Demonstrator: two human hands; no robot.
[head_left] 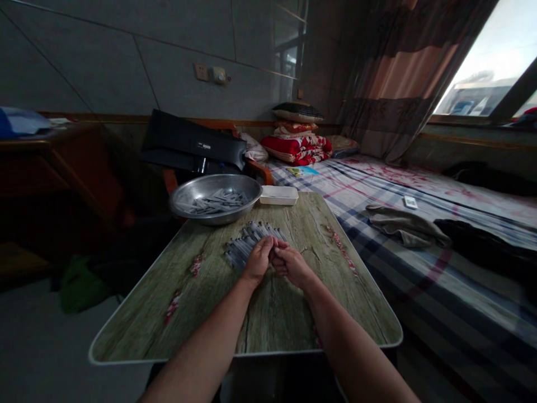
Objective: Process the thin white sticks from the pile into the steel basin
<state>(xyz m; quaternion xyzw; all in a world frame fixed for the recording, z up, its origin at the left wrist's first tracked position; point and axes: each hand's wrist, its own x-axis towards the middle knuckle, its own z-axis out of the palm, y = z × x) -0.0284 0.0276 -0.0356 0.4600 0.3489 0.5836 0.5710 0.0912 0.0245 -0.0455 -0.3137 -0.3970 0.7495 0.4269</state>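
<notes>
My left hand (260, 259) and my right hand (292, 265) meet above the middle of the table, fingertips against each other. Both are closed in a pinch. Whatever sits between the fingers is hidden or too small to make out. Just behind and left of my left hand lies a pile of thin, translucent pen-like tubes (240, 246) with dark ends, partly covered by that hand. More slim greyish tubes (222, 200) fill the lower part of a wide metal bowl (184, 212) at the table's far left corner.
A white plastic tray (278, 196) stands beside the bowl at the back of the wood-patterned table (335, 313). To the right is a bed (356, 224) with checked bedding, clothes and folded quilts. Behind the bowl, a black monitor-like panel (188, 143) leans on a chair.
</notes>
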